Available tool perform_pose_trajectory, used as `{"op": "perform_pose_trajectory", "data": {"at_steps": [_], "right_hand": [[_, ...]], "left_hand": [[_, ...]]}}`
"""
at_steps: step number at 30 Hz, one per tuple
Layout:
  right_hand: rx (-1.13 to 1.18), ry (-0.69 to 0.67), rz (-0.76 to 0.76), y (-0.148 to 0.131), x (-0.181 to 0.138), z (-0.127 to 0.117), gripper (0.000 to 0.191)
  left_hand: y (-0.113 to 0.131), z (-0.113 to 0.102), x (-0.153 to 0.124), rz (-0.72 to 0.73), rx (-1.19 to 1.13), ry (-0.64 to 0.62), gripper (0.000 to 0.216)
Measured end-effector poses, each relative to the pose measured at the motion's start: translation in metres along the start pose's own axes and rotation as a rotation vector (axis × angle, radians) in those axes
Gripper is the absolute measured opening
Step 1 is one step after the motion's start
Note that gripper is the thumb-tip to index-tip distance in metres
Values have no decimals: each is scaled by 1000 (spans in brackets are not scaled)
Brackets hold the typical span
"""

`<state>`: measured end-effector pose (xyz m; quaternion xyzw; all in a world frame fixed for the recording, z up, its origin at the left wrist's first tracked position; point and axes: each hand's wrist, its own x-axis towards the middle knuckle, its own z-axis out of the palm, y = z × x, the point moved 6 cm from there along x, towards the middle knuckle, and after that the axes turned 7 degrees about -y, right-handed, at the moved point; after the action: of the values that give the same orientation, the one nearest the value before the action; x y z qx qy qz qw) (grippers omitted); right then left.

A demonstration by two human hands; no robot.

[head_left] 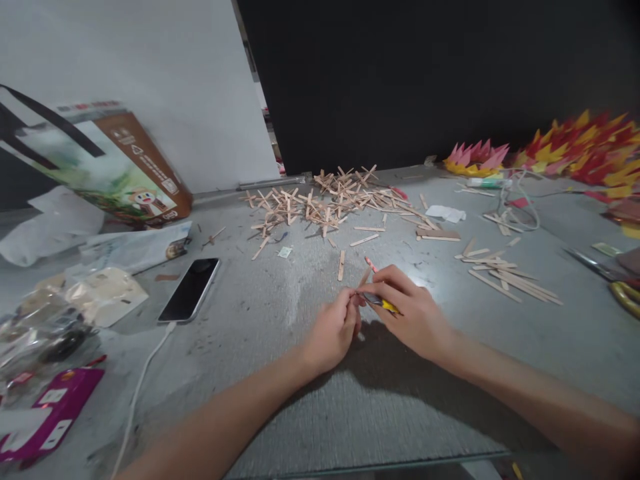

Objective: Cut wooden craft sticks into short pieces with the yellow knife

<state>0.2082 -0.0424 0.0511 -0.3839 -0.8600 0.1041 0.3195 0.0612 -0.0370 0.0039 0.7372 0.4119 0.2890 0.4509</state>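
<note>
My left hand [334,331] is closed, its thumb and fingers pinching a short wooden craft stick [365,277] that points away from me. My right hand [417,320] meets it from the right, closed around a small yellow-and-dark tool [389,306] whose exact kind I cannot make out. The fingertips of both hands almost touch, and part of the stick and the tool is hidden there. A thin red-and-white piece [370,264] sticks out just beyond my right fingers. A loose craft stick [341,265] lies just ahead of my hands.
Crossed craft sticks [310,208] are heaped at the back. More loose sticks [515,279] lie right, near scissors [625,293]. A phone [190,291] with a white cable, plastic packaging [45,327] and a shopping bag [125,167] occupy the left. Paper-petal decorations [585,153] stand back right.
</note>
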Motion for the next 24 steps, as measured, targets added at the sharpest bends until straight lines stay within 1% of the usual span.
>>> {"op": "perform_pose_trajectory", "data": {"at_steps": [3,8,12,15,17,19,24], "right_hand": [[-63,-61,-25,1,0,3,24],[-241,-158,-72,1,3,4,25],[-355,-252,-145,3,4,5,28],[-360,-314,-175,6,3,6,30],[-356,-345,-194,6,3,6,33],[-354,-377,-200,7,3,7,36],[-325,-438,-197,10,5,10,35]], "left_hand": [[-1,0,-1,30,23,-8,29],[-4,-1,-1,22,68,-11,27],[-5,-1,1,-48,61,-43,20],[-5,0,2,-98,71,-72,19],[-4,0,2,-93,88,-80,18],[-3,0,3,-79,120,-76,24],[-4,3,4,-86,192,-98,35]]}}
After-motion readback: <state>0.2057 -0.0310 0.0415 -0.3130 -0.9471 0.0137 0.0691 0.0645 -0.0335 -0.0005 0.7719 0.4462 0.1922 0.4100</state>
